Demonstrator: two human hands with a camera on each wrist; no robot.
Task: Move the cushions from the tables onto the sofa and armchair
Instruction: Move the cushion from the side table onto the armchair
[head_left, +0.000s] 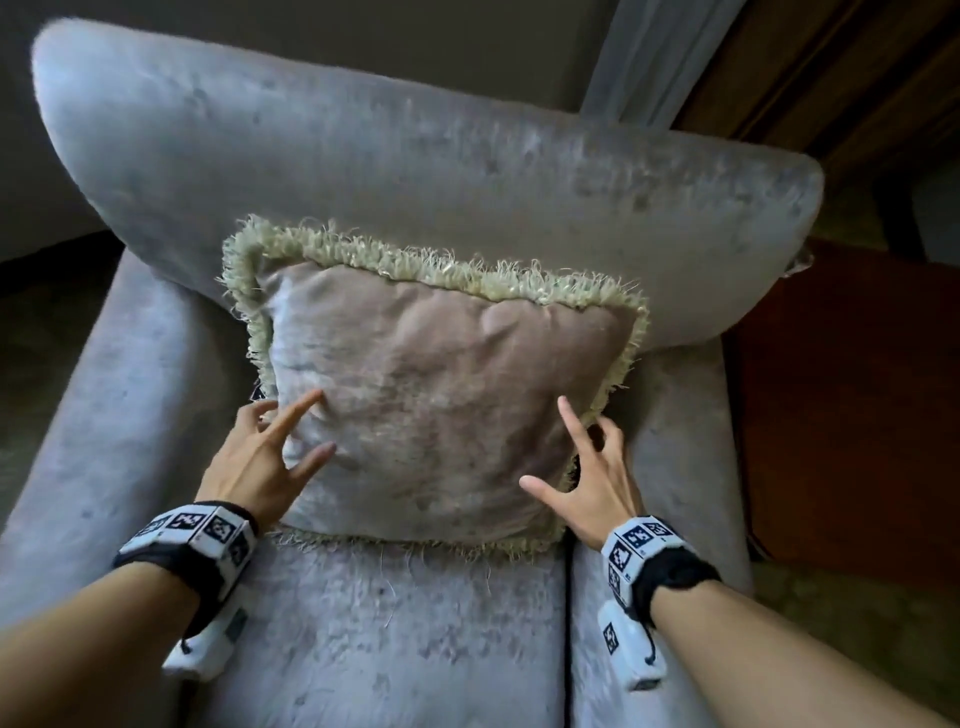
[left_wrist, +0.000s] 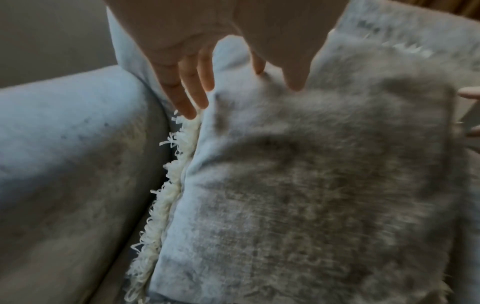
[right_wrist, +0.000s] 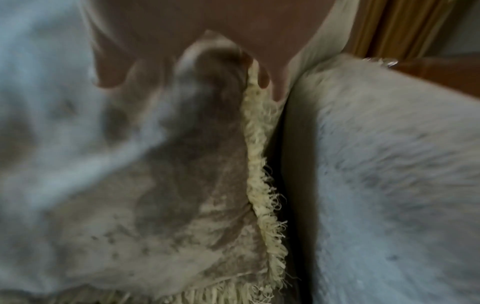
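Observation:
A beige-pink cushion (head_left: 441, 405) with a pale green fringe leans upright against the back of the grey velvet armchair (head_left: 363, 171), its lower edge on the seat. My left hand (head_left: 270, 447) is spread at the cushion's lower left side, index finger and thumb touching its face. My right hand (head_left: 587, 467) is spread at the lower right side, index finger straight and the other fingers by the fringe. The left wrist view shows the fingers (left_wrist: 187, 88) along the cushion (left_wrist: 311, 185) edge. In the right wrist view the fingertips (right_wrist: 263, 80) touch the fringe (right_wrist: 262, 164). Neither hand grips anything.
The chair's padded arms (left_wrist: 64, 154) (right_wrist: 389, 164) flank the cushion closely on both sides. A reddish-brown wooden surface (head_left: 841, 405) stands right of the chair. A pale curtain (head_left: 649, 62) hangs behind it. Dark floor (head_left: 41, 338) lies at the left.

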